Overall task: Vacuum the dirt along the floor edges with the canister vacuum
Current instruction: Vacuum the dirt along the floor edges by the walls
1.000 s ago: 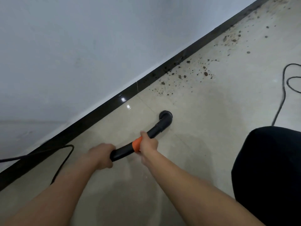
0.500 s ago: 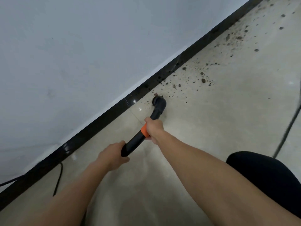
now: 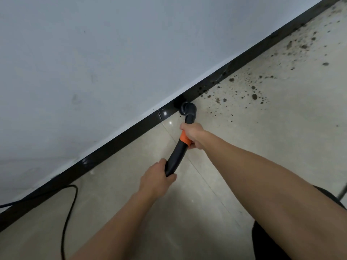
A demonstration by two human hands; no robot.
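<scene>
Head view: left hand (image 3: 157,178) and right hand (image 3: 192,135) clamp the hose (image 3: 176,156), nozzle (image 3: 188,109) at the far edge of the floor (image 3: 272,147); next, slide it toward the dirt (image 3: 254,96).

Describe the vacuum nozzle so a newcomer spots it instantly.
Follow the black baseboard under the pale wall. Midway along, the nozzle sits against it, left of the scattered dirt. Unlike the thin cable lower left, it is a stubby elbow on the orange-banded hose.
</scene>
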